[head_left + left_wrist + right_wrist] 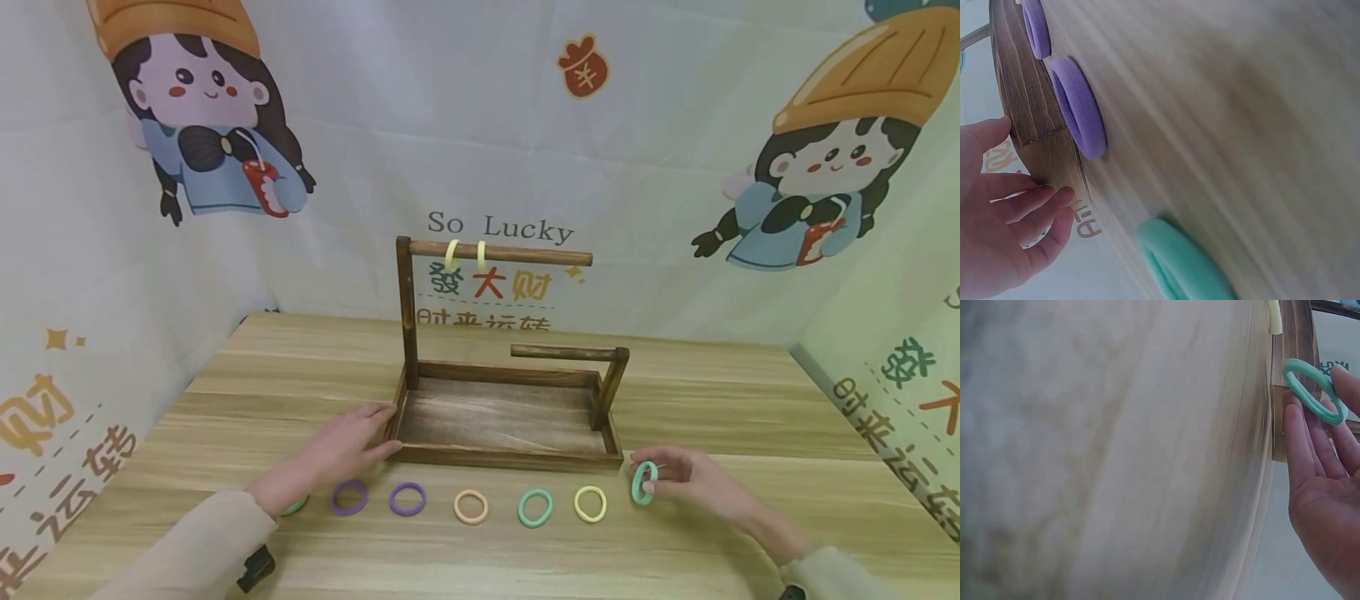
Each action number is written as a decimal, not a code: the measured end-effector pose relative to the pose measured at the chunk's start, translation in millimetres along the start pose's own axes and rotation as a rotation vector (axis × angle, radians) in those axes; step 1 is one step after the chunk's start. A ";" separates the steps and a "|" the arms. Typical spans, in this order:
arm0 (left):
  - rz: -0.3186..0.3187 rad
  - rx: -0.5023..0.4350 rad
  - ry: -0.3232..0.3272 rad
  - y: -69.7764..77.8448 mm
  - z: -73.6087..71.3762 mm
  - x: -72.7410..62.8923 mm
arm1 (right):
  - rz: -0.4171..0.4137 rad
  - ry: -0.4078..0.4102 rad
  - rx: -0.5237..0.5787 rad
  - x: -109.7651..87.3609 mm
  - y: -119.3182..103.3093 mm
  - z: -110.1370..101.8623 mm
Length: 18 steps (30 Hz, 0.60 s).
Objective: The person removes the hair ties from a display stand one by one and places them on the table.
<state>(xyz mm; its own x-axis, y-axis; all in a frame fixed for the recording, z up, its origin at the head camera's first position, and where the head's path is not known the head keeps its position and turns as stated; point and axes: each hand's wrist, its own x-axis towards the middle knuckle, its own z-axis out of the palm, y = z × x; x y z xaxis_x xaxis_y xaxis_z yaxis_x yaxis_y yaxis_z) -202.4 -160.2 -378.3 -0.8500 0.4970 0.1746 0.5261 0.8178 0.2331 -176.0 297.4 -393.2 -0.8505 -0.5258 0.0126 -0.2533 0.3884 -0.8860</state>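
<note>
Closest to my head camera are two cream sleeves (191,546), running in from the bottom corners. At left, I see the left hand (337,446) spread wide, thumb apart from the fingers, its tips touching the left end of the dark wooden tray stand (495,417). At right, I see the right hand (693,483) narrowed on a mint-green hair tie (637,485) — pinched between thumb and fingers, just beside the tray's front right corner.

Under it all I have a pale wood-grain table (697,392); printed white cloth (450,108) hangs behind and to both sides, with cartoon figures in orange hats and "So Lucky" lettering.

My count, left to right on the table, is six: one green tie (296,506), partly hidden by the left wrist, two purple ties (349,513), one peach tie (471,522), one more green, one yellow tie (590,520). Two pale yellow ties (481,254) hang on the tall left post's bar (540,254) — the short right post's bar (555,352) is bare.
</note>
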 end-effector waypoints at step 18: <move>0.006 -0.009 0.003 -1.8 1.8 0.8 | -0.049 -0.068 -0.014 -5.3 4.1 -0.8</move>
<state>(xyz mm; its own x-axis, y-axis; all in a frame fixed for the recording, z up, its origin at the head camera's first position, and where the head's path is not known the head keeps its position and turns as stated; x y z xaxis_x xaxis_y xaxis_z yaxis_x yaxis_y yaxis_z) -204.1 -160.8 -380.3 -0.8467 0.5012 0.1786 0.5315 0.8120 0.2409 -172.9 302.3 -396.6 -0.8039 -0.5942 0.0239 -0.3007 0.3715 -0.8784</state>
